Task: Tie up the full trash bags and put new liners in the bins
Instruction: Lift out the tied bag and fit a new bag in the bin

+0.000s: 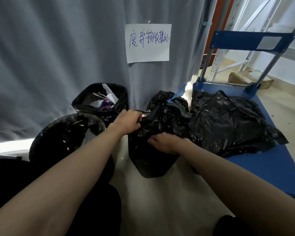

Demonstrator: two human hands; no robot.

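Observation:
A small black bin (pixel 150 164) stands on the floor in front of me with a black liner (pixel 162 120) bunched over its top. My left hand (pixel 128 122) grips the liner's left edge. My right hand (pixel 163 143) holds the liner at the near rim, fingers curled into the plastic. Behind it sits a black bag tied with a blue strip (pixel 176 96). Two more lined bins stand to the left: a far one (pixel 99 103) holding paper waste and a near one (pixel 66 133). Loose black bags (pixel 228 120) lie on the blue cart.
A grey curtain (pixel 58 57) with a handwritten paper sign (pixel 147 43) hangs right behind the bins. The blue platform cart (pixel 266 167) with its metal handle fills the right side. A brown paper bag (pixel 245 77) and shelving stand beyond it. Pale floor lies near me.

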